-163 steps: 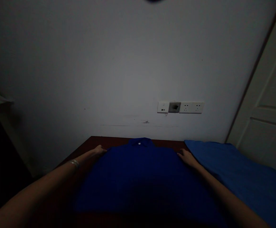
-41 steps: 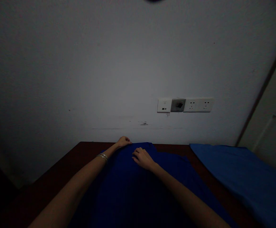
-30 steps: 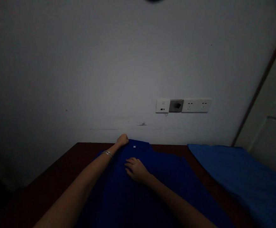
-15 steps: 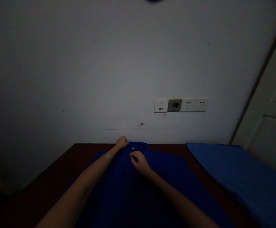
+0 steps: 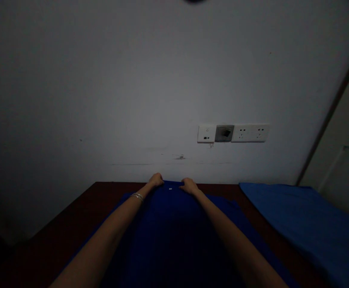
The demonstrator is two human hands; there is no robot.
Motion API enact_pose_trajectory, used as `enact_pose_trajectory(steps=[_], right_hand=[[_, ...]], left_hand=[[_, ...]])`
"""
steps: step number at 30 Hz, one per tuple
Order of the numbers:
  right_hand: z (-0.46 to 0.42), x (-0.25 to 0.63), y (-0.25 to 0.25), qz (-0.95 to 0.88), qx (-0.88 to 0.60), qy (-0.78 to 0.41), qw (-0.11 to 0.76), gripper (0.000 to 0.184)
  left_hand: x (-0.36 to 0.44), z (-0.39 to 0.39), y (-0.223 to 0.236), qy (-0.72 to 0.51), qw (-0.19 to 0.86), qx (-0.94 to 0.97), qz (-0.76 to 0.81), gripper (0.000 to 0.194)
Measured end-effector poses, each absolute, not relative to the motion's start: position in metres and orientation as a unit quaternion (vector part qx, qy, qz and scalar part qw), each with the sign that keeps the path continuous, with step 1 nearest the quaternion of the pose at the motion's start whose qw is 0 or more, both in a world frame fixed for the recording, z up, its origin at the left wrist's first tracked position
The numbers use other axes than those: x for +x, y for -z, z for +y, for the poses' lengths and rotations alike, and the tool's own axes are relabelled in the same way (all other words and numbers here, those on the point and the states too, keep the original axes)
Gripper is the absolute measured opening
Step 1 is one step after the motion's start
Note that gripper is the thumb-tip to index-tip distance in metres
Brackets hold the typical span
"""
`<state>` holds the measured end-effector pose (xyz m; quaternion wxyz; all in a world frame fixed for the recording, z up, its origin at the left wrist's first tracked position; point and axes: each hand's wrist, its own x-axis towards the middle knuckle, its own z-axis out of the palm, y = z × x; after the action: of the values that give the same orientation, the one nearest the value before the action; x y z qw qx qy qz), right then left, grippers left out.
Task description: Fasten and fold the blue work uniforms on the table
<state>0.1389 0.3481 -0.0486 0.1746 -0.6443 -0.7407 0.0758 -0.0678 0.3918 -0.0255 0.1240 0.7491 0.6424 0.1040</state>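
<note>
A dark blue garment lies spread over the dark red table, with a small white label near its far edge. My left hand, a silvery bracelet on its wrist, is closed on the left corner of that far edge, which looks like a collar. At the right corner my right hand pinches the same edge. Between the two hands the edge runs nearly straight. The near part of the garment is too dark to make out detail.
Lighter blue cloth lies on the right side of the table. Behind the table rises a pale wall with a row of sockets and switches. A panelled door stands at the far right.
My right hand has moved from above the garment, near the label, out to the right corner of the far edge and closed on it. My left hand keeps its hold.
</note>
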Motion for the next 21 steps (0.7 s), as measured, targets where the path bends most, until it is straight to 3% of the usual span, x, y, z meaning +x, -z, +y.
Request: enact_pose_trajectory(steps=[14,21], right_hand=[[0.347,0.138,0.063,-0.717,-0.668,-0.036,0.196,0.024],[0.350,0.145,0.060,-0.736,-0.645,-0.056,0.198,0.031]], left_hand=[[-0.058,0.369,0.043,-0.165,0.025,0.750,0.640,0.023],[-0.059,0.384,0.034,-0.132,0.104,0.732,0.661,0.026]])
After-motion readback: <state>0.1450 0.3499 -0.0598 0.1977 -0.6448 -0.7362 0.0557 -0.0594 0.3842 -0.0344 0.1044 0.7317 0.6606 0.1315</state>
